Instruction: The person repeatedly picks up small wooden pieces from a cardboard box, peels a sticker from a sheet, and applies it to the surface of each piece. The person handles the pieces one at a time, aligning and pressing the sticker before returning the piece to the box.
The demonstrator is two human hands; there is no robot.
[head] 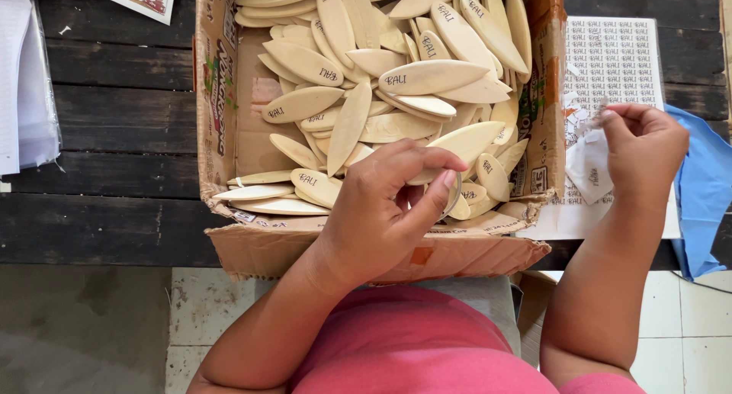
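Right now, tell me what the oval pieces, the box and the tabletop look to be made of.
Oval pieces: apparently pale, smooth unpainted wood, faint grain showing. Box: brown corrugated cardboard, matte, with torn, creased flaps. Tabletop: dark, weathered wooden planks with visible seams and scuffs. The left hand holds one piece over the box.

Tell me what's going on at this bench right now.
A person in a pink top sits at a dark wooden table before an open cardboard box of pale, leaf-shaped wooden pieces. The left hand holds one of those pieces over the box's near edge. The right hand pinches a small white sticker above a white sheet of printed labels. A blue cloth lies at the right.
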